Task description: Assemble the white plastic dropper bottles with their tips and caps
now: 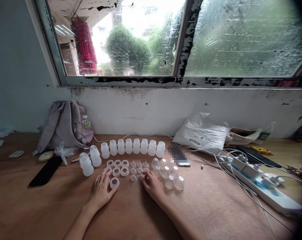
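Note:
My left hand (pixel 101 190) lies low over the near left end of the white screw rings (pixel 117 163), thumb and fingers spread. Its thumb is beside the nearest ring (pixel 114 182), and its fingers partly cover others. My right hand (pixel 153 186) has its fingers curled down with the tips at a clear bottle nipple (pixel 141 178) in the near row of nipples (pixel 133 171). Right of that hand stand several clear dome caps (pixel 169 182). Behind everything, frosted baby bottles (pixel 128 146) without tops form a curved row; two bottles (pixel 86 164) at the left carry clear caps.
A dark phone (pixel 45 171) and grey backpack (pixel 63 125) lie left. A partly blurred phone (pixel 183 160), silvery plastic bag (pixel 202 133) and power strip (pixel 263 186) with loose cables occupy the right. The wall and window (pixel 121 43) bound the table's back.

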`<state>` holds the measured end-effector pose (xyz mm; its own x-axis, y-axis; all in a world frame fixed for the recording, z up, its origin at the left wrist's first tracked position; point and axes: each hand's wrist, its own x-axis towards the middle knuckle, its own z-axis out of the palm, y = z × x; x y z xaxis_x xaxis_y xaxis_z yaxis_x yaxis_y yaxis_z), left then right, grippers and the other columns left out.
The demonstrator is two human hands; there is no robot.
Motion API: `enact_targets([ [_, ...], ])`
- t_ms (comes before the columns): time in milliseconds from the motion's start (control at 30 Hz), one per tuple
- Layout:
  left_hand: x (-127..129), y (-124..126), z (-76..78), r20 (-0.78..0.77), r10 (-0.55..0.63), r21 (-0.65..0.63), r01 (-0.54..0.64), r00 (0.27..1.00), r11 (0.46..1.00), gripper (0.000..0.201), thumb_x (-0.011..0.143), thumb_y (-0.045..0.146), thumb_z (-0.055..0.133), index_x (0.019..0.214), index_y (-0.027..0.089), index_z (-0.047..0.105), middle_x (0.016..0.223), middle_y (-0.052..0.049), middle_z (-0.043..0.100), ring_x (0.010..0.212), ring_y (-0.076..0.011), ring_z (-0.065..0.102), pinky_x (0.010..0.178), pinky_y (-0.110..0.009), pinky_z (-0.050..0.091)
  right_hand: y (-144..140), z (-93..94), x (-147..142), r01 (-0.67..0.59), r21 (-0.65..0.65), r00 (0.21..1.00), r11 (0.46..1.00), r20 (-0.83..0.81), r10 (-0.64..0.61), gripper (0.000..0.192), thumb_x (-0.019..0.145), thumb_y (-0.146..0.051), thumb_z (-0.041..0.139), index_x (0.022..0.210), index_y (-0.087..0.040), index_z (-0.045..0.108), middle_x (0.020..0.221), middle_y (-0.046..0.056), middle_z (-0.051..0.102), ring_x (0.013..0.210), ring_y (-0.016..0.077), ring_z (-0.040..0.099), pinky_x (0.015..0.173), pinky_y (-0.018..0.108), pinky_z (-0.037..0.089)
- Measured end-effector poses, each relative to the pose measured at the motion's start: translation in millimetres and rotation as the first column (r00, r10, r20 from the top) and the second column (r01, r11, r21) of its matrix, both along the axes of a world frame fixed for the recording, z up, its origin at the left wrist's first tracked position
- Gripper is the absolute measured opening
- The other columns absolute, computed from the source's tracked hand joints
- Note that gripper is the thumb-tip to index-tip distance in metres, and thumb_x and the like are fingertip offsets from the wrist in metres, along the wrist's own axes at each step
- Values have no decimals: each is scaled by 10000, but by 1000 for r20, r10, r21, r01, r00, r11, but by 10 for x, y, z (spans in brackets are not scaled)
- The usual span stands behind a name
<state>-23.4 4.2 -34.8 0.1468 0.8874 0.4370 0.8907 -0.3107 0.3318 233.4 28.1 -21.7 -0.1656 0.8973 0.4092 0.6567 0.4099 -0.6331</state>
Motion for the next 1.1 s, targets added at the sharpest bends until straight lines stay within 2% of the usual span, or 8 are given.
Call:
enact_targets([
  [133, 18, -28, 56, 125, -3, -37, 8, 992, 999, 514, 779, 375, 475, 1246, 260, 291, 1349, -95, 256, 1220, -256, 325, 962, -443, 341, 5, 12, 1, 2, -17, 1000, 1000, -5, -2, 152, 761, -220, 470, 861, -176, 575, 774, 49, 552, 658, 158, 541, 608, 267, 453],
  [267, 30, -47, 89, 221, -31, -46, 42, 975, 998, 504, 788, 335, 474, 1248, 260, 283, 1350, -92, 237, 1239, -252, 305, 960, -414, 367, 7, 5, 1, -8, -40, 1000, 999, -7, 7, 151, 758, -217, 476, 870, -175, 568, 783, 49, 551, 671, 159, 542, 626, 269, 452],
  [400, 30, -43, 89, 230, -35, -58, 49, 973, 997, 494, 787, 331, 476, 1244, 263, 298, 1356, -84, 239, 1236, -248, 314, 954, -401, 382, 1, -2, 8, -34, -47, 999, 998, -26, 32, 153, 765, -212, 469, 886, -186, 559, 810, 48, 553, 690, 157, 546, 643, 268, 454],
  [667, 38, -33, 123, 175, -52, 51, 44, 983, 998, 460, 793, 304, 478, 1225, 241, 331, 1328, -95, 301, 1208, -243, 358, 932, -397, 402, 3, 4, 5, -41, -50, 999, 998, -24, 39, 154, 779, -216, 457, 894, -178, 552, 813, 51, 548, 697, 158, 546, 662, 274, 451],
  [767, 0, 7, 310, 86, -53, 163, 38, 995, 986, 404, 803, 286, 459, 1194, 233, 371, 1303, -92, 345, 1194, -245, 366, 958, -421, 359, 5, 3, 6, -45, -50, 999, 998, -26, 43, 152, 781, -221, 456, 891, -175, 550, 799, 51, 549, 686, 156, 544, 650, 274, 451],
  [900, -119, 173, 739, -6, 22, 322, -19, 1000, 947, 334, 802, 255, 439, 1135, 227, 438, 1246, -87, 414, 1130, -232, 427, 943, -383, 355, 4, 2, 14, -57, -37, 998, 998, -40, 56, 147, 781, -221, 456, 888, -178, 547, 791, 48, 556, 664, 153, 541, 631, 273, 454],
  [1000, -242, 376, 1047, -97, 243, 350, -195, 965, 916, 349, 785, 268, 440, 1125, 193, 466, 1222, -116, 453, 1134, -270, 408, 992, -453, 237, 7, -6, 17, -60, -25, 997, 998, -51, 58, 143, 783, -218, 456, 885, -181, 548, 783, 45, 557, 649, 153, 538, 618, 274, 454],
  [1100, -373, 592, 1219, -140, 503, 328, -440, 853, 836, 431, 743, 350, 472, 1103, 113, 486, 1087, -182, 545, 1129, -330, 382, 975, -566, 99, 13, -18, 18, -68, -15, 996, 998, -56, 67, 139, 785, -215, 455, 881, -185, 551, 776, 42, 556, 642, 152, 537, 609, 274, 454],
])
